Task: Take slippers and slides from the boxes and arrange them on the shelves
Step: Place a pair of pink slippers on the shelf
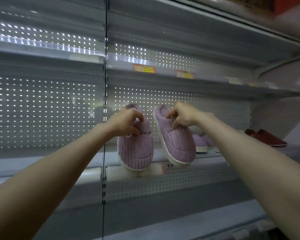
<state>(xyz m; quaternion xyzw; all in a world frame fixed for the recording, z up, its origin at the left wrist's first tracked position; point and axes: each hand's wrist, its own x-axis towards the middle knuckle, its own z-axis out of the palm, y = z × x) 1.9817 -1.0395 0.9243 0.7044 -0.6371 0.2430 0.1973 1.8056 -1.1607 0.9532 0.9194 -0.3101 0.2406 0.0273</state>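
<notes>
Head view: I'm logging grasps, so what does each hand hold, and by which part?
The left hand grips the left purple slipper by the rim of its foot opening; the right hand pinches the right purple slipper at the same rim.

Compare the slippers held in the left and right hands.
The left-hand slipper hangs almost straight down; the right-hand slipper tilts, toe toward the lower right. The left-hand slipper shows white sole only round its toe; the right-hand slipper shows it along one side. Both are lilac and ribbed; the left hand and the right hand pinch them at the opening.
</notes>
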